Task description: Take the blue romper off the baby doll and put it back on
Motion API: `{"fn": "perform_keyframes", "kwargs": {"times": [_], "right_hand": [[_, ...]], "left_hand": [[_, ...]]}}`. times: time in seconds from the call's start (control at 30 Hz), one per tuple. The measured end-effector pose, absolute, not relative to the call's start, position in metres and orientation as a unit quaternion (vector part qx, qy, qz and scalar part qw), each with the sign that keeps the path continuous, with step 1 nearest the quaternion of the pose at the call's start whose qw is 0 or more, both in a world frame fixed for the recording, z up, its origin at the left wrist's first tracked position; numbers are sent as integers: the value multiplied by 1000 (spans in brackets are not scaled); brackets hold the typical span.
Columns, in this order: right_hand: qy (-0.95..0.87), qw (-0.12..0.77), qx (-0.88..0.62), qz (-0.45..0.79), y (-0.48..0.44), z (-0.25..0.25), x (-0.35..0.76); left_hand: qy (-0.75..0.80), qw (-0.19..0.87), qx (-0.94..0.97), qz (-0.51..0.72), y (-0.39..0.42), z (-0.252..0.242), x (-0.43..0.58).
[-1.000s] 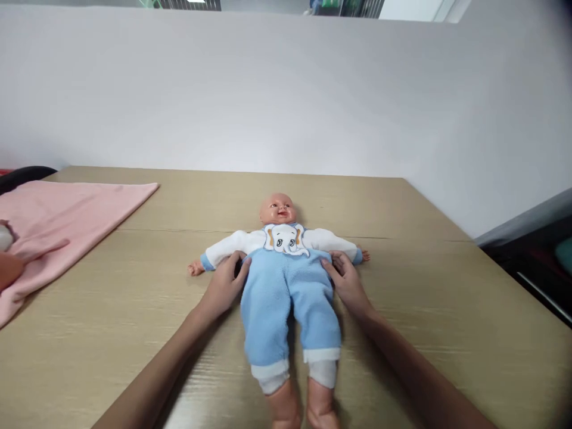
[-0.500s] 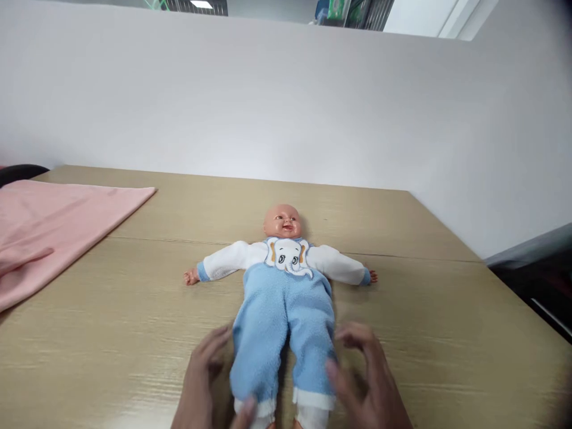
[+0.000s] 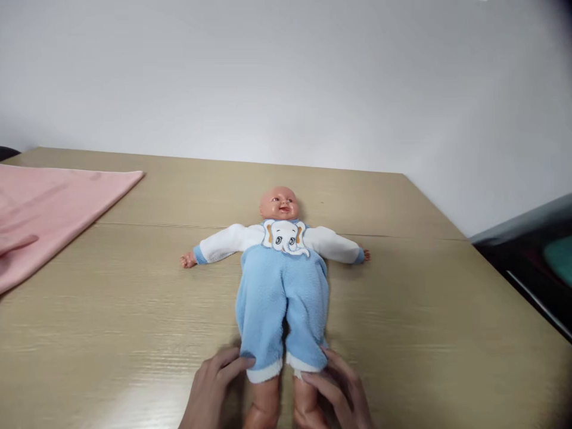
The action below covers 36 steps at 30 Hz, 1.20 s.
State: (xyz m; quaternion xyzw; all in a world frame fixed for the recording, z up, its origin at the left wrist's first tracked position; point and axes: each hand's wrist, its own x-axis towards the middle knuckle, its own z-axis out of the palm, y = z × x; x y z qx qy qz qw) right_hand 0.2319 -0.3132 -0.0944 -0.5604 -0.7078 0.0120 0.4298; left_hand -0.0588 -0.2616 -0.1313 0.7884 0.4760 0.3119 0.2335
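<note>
— Well, start with the biggest thing: what does the person have in front of them?

— A long wooden table (image 3: pixel 134 310) against a pale wall (image 3: pixel 286 71); a pink cloth (image 3: pixel 53 202) is spread over its far left corner, well apart from everything else; at the right edge something dark with a teal patch is cut off and too blurred to name.

— And the doll?

— The doll (image 3: pixel 281 274) lies on its back in the middle of the table, head toward the wall, arms flung straight out to either side; it wears a blue romper (image 3: pixel 281 304) with white sleeves and an elephant patch on the chest.

— Where are the hands?

— Both are at the bottom of the view; the left hand (image 3: pixel 214 390) has its fingers curled against the white cuff of one trouser leg; the right hand (image 3: pixel 339 393) is wrapped about the other ankle, just below the cuff; neither is empty or flat, both closed lightly on the doll's lower legs.

— How would it handle?

— Probably light; the fleece looks soft and the body under it stuffed and floppy, while head and bare limbs appear to be firmer plastic; the ankles or the trunk seem the surest holds, since loose fleece would likely slide over the legs.

— Anything hidden?

— The feet run off the lower edge; the wrists and forearms are cut off too; the thumbs cannot be made out.
</note>
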Motion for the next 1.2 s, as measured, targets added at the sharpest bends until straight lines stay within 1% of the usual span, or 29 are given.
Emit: {"fn": "perform_keyframes", "kwargs": {"times": [0.1,0.17,0.27,0.37,0.5,0.6,0.67,0.77,0.9,1.07,1.2], "right_hand": [[-703,412,-573,90,-320,-77,236],[-699,410,-574,116,-323,-65,240],[-704,394,-577,126,-326,-53,242],[-704,379,-587,127,-327,-50,242],[-692,377,-604,118,-328,-48,239],[-708,369,-593,106,-328,-41,238],[-716,365,-582,123,-327,-36,239],[-692,383,-596,141,-323,-31,242],[-663,388,-622,147,-317,-34,241],[-639,412,-621,191,-314,-39,231],[-624,443,-622,165,-311,-41,223]], "left_hand": [[451,241,810,288,-261,-100,-60],[447,241,812,289,-260,-79,-55],[447,253,801,309,-261,-57,-47],[450,267,794,308,-266,-52,-48],[437,253,799,327,-265,-43,-59],[409,243,815,331,-247,-19,-56],[384,224,841,307,-230,1,-44],[358,180,878,263,-215,21,-13],[347,176,897,209,-225,18,21],[377,201,882,202,-242,2,25],[389,224,871,200,-243,-5,23]]}}
